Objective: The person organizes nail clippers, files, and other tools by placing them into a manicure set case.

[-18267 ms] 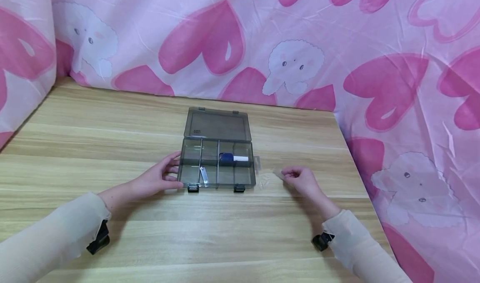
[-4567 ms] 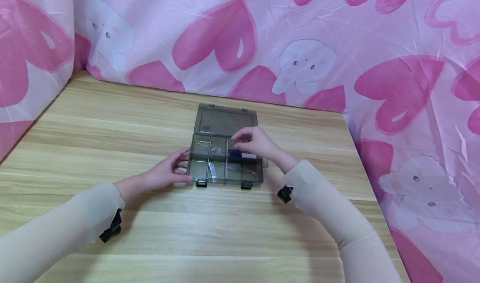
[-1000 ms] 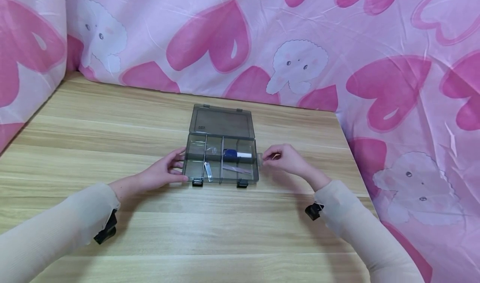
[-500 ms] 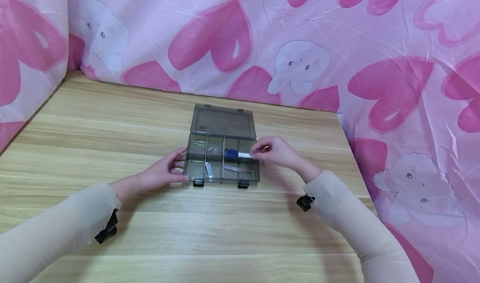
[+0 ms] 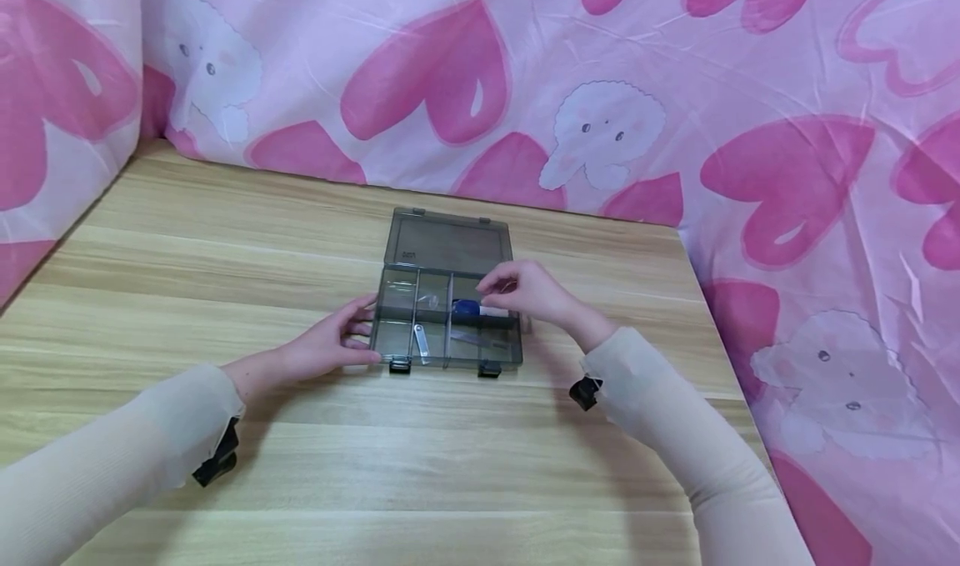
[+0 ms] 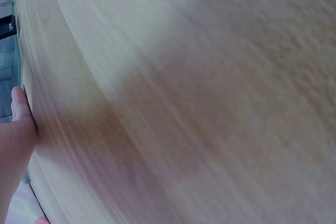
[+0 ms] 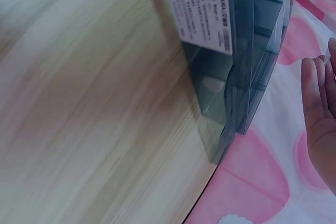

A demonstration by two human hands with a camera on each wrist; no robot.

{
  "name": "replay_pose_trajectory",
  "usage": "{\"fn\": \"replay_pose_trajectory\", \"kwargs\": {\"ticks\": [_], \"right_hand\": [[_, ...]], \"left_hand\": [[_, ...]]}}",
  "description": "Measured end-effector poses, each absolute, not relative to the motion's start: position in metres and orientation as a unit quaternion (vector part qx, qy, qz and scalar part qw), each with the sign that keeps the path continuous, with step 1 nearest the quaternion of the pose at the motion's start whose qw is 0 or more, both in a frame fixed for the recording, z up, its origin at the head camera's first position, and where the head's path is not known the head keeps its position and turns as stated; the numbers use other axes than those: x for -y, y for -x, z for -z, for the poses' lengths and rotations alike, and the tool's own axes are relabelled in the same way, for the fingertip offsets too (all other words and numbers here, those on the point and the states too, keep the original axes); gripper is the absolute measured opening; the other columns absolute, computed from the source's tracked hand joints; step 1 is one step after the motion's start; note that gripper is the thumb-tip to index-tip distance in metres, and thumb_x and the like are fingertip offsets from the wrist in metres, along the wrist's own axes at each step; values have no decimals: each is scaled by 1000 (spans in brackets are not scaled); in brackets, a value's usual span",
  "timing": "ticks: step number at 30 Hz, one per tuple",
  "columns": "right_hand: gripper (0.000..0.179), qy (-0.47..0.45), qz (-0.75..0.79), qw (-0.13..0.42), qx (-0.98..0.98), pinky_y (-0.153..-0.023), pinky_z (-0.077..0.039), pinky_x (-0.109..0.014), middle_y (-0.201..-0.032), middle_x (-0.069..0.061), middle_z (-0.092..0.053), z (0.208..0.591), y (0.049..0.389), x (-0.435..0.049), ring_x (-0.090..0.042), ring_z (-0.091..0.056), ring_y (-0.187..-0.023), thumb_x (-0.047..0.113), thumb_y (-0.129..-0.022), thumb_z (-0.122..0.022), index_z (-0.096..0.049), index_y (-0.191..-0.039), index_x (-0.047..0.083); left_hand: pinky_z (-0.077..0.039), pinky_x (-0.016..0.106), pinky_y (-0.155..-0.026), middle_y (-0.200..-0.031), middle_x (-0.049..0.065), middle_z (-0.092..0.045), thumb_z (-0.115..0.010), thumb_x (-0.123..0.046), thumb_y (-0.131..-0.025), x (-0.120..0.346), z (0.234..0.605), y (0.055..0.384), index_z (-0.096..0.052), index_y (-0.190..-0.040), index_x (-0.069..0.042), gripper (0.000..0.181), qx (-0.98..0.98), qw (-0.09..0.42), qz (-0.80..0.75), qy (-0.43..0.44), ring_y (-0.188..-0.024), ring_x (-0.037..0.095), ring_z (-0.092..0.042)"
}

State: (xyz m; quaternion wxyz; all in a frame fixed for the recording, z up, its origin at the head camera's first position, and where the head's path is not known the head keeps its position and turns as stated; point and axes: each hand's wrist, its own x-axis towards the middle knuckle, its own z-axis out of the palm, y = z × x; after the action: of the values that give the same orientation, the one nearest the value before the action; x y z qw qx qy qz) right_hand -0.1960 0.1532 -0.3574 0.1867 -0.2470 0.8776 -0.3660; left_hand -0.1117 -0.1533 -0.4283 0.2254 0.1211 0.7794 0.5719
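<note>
A smoky, see-through compartment box stands with its lid folded back. My left hand rests against its left side, with the thumb at the front corner. My right hand is over the back right compartment, fingertips pinched together. In the right wrist view a small clear sliver shows at those fingertips. Beneath the hand lies a blue bottle with a white cap, partly covered. Silver nail clippers lie in a front compartment, small clear pieces in the one behind.
A pale thin strip lies in the front right compartment. Two black latches stick out at the front edge. A printed white label is on the box's underside. Pink heart-patterned cloth hangs behind the wooden table.
Over the last second my right hand has moved left from beside the box to above its back right compartment. My left hand stays at the box. Loose clear pieces lay on the table 18 seconds ago.
</note>
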Motion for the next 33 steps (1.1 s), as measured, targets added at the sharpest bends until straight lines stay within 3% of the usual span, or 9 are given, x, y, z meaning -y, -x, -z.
{"fn": "replay_pose_trajectory", "kwargs": {"ticks": [16,33], "right_hand": [[19,281,350,181,-875,-75,-56,-23,-94,-10,-71,363,205,-111,-13,-62,-81,7,-83,-68,-70,-100,0],[22,275,334,194,-881,-80,-56,-27,-103,-12,-70,370,209,-95,-17,-62,-88,9,-85,-67,-69,-106,2]], "left_hand": [[-45,44,-103,-144,27,-30,-73,-16,-78,154,430,113,-4,-150,-4,100,-781,230,-570,-115,-118,39,-48],[-45,44,-103,-144,28,-30,-73,-15,-79,154,429,112,-5,-150,-3,99,-780,233,-571,-108,-116,39,-50]]}}
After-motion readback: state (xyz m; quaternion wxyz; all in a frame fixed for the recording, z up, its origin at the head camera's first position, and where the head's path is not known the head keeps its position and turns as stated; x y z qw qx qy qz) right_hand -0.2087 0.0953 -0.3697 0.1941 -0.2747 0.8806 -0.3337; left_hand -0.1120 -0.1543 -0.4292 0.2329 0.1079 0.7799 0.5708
